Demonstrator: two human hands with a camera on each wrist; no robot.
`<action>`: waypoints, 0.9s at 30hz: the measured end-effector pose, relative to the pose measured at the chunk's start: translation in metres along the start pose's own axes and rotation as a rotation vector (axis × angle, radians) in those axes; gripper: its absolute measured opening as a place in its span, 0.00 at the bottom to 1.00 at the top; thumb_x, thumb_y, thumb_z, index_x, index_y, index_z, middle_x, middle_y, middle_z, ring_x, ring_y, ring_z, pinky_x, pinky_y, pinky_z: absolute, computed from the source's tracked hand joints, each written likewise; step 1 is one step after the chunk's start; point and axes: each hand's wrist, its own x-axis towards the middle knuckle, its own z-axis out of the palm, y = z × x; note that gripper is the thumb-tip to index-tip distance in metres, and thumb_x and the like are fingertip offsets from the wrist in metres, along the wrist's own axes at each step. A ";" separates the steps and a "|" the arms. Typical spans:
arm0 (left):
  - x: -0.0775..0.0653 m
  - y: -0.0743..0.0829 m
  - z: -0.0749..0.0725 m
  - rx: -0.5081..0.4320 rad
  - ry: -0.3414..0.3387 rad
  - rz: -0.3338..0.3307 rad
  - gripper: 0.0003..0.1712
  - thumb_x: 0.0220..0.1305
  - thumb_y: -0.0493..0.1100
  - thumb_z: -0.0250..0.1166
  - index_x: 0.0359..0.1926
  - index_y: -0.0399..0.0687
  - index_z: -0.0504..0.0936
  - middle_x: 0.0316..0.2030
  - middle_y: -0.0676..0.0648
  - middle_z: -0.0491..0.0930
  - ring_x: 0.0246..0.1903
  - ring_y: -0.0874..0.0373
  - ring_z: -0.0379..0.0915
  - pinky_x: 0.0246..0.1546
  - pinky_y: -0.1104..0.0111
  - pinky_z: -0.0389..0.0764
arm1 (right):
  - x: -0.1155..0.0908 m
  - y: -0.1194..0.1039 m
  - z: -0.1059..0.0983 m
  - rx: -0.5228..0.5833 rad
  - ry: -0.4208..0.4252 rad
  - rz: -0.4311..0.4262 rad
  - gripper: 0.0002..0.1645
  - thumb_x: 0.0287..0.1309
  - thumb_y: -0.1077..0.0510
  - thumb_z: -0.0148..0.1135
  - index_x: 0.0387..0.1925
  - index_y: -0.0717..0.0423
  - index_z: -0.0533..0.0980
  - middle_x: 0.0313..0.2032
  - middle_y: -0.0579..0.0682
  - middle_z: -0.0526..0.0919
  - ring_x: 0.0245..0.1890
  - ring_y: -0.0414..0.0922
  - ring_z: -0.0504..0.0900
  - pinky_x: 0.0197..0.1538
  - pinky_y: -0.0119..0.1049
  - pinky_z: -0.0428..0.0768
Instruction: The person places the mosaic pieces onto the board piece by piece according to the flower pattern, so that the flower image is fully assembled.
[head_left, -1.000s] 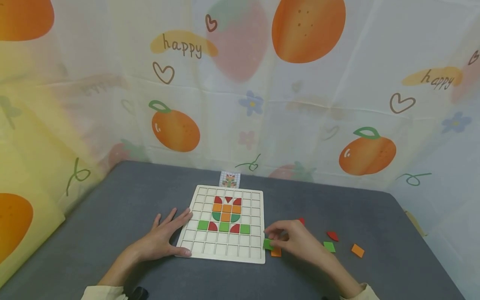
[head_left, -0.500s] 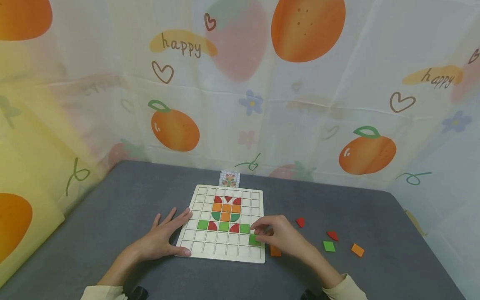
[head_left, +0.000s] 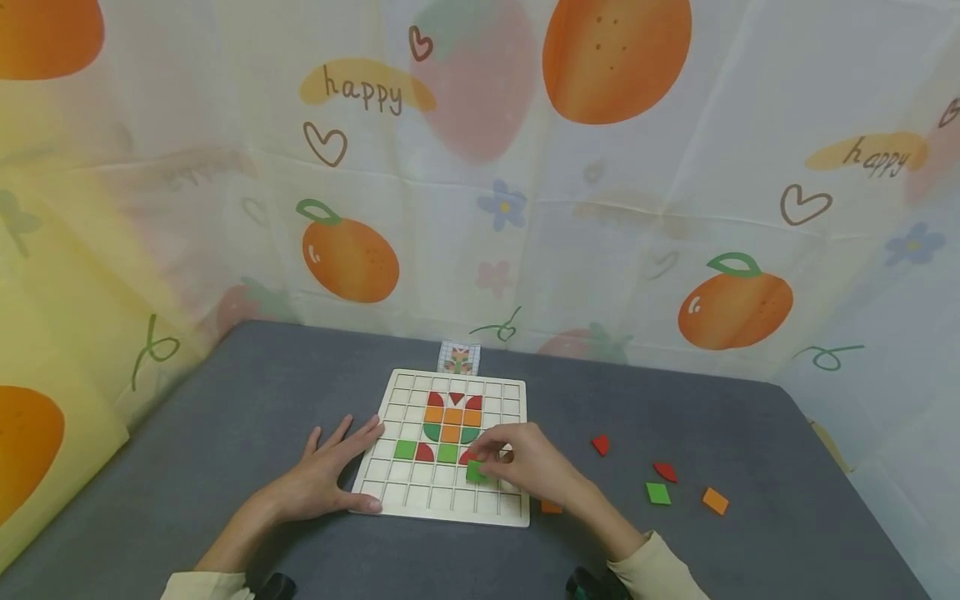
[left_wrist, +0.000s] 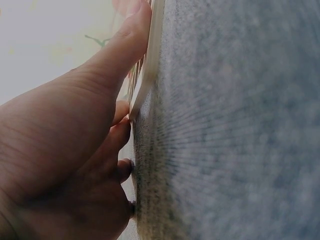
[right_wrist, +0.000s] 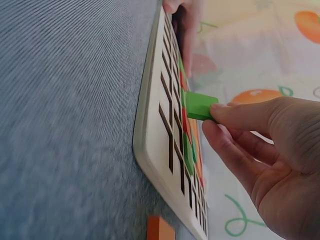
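A white grid board (head_left: 412, 492) lies on the table, bearing red, orange and green tiles in several of its squares. My right hand (head_left: 528, 458) is over the board's right half and pinches a green square tile (right_wrist: 201, 105) between thumb and fingers. In the right wrist view that tile is tilted just above the grid; whether its edge touches the board I cannot tell. With fingers spread, my left hand (head_left: 322, 475) rests at the board's left edge, its thumb (left_wrist: 122, 47) on the near left corner.
A small pattern card (head_left: 459, 357) lies behind the board. To the right are loose tiles: a red piece (head_left: 601, 445), another red piece (head_left: 665, 472), a green square (head_left: 658, 493) and an orange square (head_left: 716, 501). Another orange tile (head_left: 551, 507) lies beside the board's near right corner.
My right hand has carried the green tile leftward, from the board's right edge to over its lower middle. The left hand has stayed in place.
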 end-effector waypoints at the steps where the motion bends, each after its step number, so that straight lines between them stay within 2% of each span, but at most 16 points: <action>1: 0.000 0.000 0.000 0.000 0.000 0.001 0.63 0.42 0.65 0.76 0.75 0.46 0.57 0.75 0.40 0.51 0.73 0.29 0.32 0.62 0.32 0.26 | 0.002 0.000 0.001 -0.003 -0.002 -0.007 0.10 0.56 0.66 0.69 0.41 0.57 0.84 0.33 0.42 0.85 0.33 0.34 0.79 0.38 0.30 0.81; 7: 0.000 -0.001 0.000 -0.003 0.004 0.010 0.63 0.43 0.65 0.76 0.75 0.45 0.57 0.75 0.39 0.51 0.73 0.29 0.32 0.62 0.32 0.26 | 0.014 -0.004 0.009 -0.022 0.007 -0.057 0.11 0.55 0.68 0.70 0.41 0.60 0.84 0.34 0.46 0.86 0.33 0.34 0.80 0.38 0.28 0.81; 19: -0.001 -0.001 0.001 0.006 0.013 0.010 0.63 0.42 0.65 0.76 0.75 0.45 0.58 0.75 0.39 0.52 0.72 0.29 0.33 0.62 0.32 0.26 | 0.027 -0.009 0.026 -0.005 0.000 -0.040 0.12 0.53 0.69 0.70 0.42 0.60 0.84 0.31 0.46 0.86 0.32 0.32 0.79 0.37 0.26 0.79; 23: -0.001 0.000 0.001 0.008 0.015 0.012 0.63 0.42 0.65 0.76 0.74 0.44 0.59 0.75 0.39 0.52 0.72 0.28 0.34 0.62 0.32 0.27 | 0.028 -0.011 0.029 0.012 -0.008 -0.032 0.12 0.53 0.70 0.68 0.41 0.60 0.84 0.30 0.49 0.85 0.30 0.32 0.79 0.38 0.26 0.79; 27: -0.001 0.000 0.001 0.003 0.018 0.013 0.63 0.42 0.65 0.76 0.74 0.44 0.59 0.75 0.39 0.52 0.72 0.28 0.34 0.62 0.32 0.27 | 0.029 -0.011 0.031 -0.028 -0.006 -0.044 0.10 0.53 0.69 0.68 0.39 0.60 0.84 0.29 0.50 0.85 0.29 0.31 0.78 0.36 0.25 0.78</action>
